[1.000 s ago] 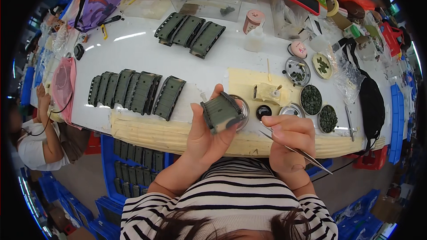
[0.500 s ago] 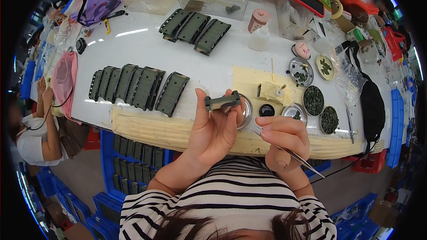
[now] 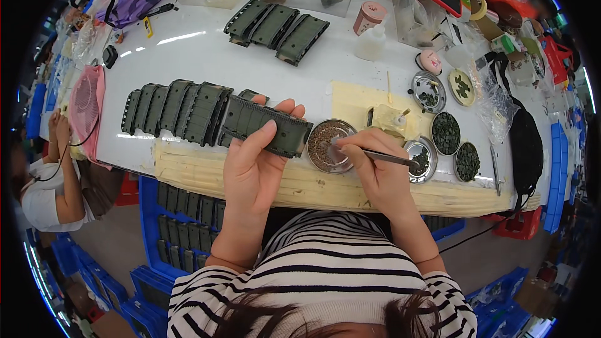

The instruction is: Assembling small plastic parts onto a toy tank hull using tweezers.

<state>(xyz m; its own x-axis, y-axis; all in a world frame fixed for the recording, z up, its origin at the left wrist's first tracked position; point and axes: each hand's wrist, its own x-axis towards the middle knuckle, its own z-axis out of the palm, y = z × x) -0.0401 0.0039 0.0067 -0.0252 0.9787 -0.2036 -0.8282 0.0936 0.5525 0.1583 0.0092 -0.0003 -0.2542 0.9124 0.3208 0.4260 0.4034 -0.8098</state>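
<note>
My left hand grips a dark green, ribbed, block-like plastic part, its broad face turned up and tilted down to the right. My right hand is closed round metal tweezers, which lie across the fingers and point to the right. Its thumb and forefinger reach over the rim of a round metal dish filled with small brown bits; something pale and blurred shows at the fingertips. Left of my hands stands a row of similar green parts, and more green parts lie farther back.
Tins of small dark green pieces, a lidless metal dish and a yellowish block sit on the right. Behind are a white bottle and a pink canister. A blue crate of green parts stands below the table edge.
My left hand moved left and turned the green part from edge-on to its broad face. My right hand moved left to the dish of brown bits, and the tweezers swung round in it.
</note>
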